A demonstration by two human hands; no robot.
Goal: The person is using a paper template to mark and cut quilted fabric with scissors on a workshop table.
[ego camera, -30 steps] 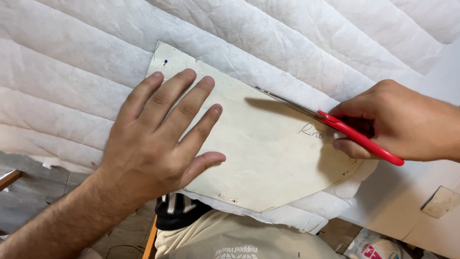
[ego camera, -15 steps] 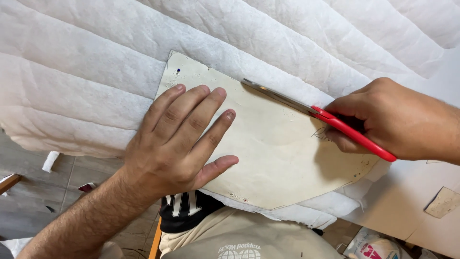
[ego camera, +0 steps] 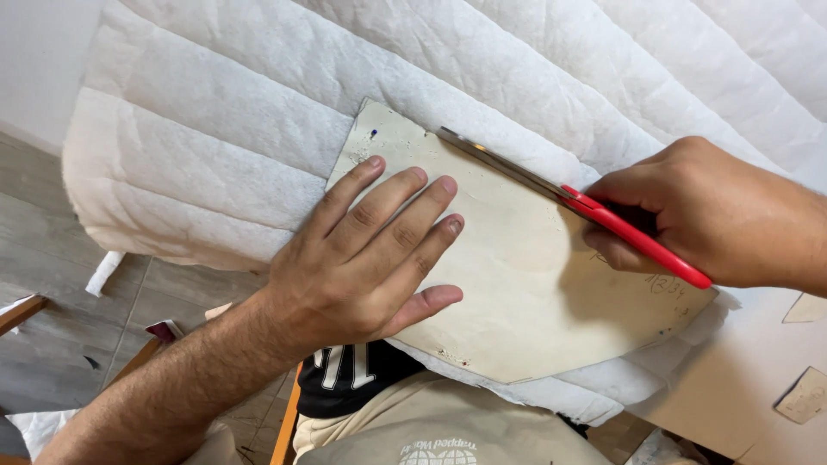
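A beige cardboard template point(ego camera: 534, 293) lies flat on white quilted wadding point(ego camera: 258, 146). My left hand point(ego camera: 370, 250) presses palm-down on the template's left half, fingers spread. My right hand point(ego camera: 698, 215) grips red-handled scissors point(ego camera: 603, 215). Their steel blades run along the template's upper edge and point toward its top-left corner. The wadding hangs over the table edge toward me.
Grey floor tiles point(ego camera: 52, 258) show at the left, with a wadding scrap point(ego camera: 105, 271) and a wooden chair frame point(ego camera: 289, 422) below. Small cardboard offcuts point(ego camera: 805, 396) lie on the white tabletop at the right. My lap, in a dark shirt and tan trousers, is under the table edge.
The scissor blades have advanced along the template's top edge toward its left corner. My left hand stays pressed on the template. The camera has shifted, so everything sits further right.
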